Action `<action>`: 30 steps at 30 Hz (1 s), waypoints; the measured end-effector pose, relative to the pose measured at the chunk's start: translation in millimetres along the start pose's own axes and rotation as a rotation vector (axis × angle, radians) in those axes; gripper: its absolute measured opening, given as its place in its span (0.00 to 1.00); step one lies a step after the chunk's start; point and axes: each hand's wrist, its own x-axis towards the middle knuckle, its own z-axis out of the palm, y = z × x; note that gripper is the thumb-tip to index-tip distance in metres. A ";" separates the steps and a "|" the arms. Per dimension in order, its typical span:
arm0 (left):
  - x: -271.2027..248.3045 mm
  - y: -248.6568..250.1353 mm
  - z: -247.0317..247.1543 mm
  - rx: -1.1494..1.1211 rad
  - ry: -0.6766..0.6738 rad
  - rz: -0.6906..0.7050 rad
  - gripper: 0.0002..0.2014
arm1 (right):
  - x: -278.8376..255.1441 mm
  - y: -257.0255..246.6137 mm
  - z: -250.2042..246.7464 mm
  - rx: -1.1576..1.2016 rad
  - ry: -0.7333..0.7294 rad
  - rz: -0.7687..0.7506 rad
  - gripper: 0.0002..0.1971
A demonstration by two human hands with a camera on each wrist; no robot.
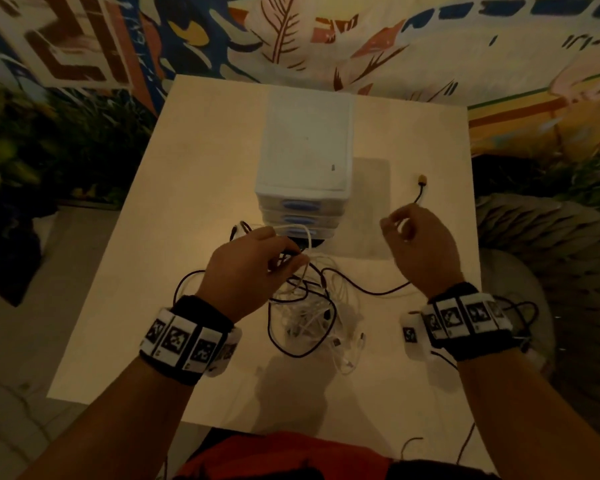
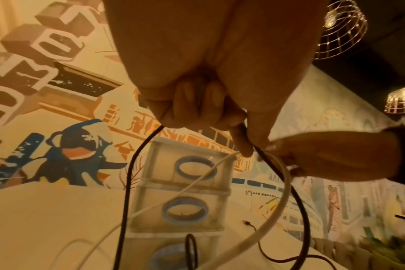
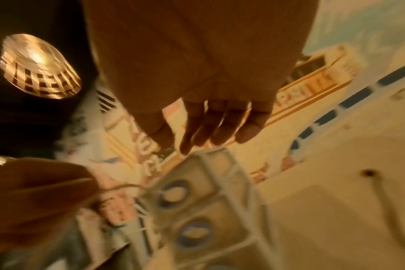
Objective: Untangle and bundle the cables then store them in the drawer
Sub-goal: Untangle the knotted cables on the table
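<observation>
One pale square table (image 1: 174, 244) carries everything. At its far middle stands one white drawer unit (image 1: 305, 147) with three drawers (image 2: 185, 166), all closed, each with one blue oval handle (image 2: 196, 168). In front of it lies one tangled pile of cables (image 1: 312, 306), black and white ones mixed; I cannot count the single cables. One black cable (image 1: 368, 289) runs out of the pile to the right, and a yellow plug (image 1: 422, 180) lies near the unit's right side. The left hand (image 1: 250, 271) is above the pile, and its curled fingers (image 2: 197, 104) grip a black and a white cable together. The right hand (image 1: 420, 244) is raised beside the unit with fingers (image 3: 220, 126) loosely extended, holding nothing. Each wrist wears one band (image 1: 187, 344) with square black-and-white markers. The painted wall (image 1: 326, 36) has letters, too blurred to read.
</observation>
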 end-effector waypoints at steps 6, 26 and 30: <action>0.4 18.6 4.9 -0.013 0.011 0.036 0.13 | -23.6 -62.5 26.9 0.223 -0.440 -0.413 0.17; -12.9 -6.6 -6.0 -0.148 0.042 -0.108 0.14 | -32.5 -30.7 32.8 0.054 0.054 -0.577 0.09; -11.9 4.7 -6.3 0.045 -0.003 0.031 0.20 | -26.6 -38.0 31.6 -0.003 -0.088 -0.593 0.10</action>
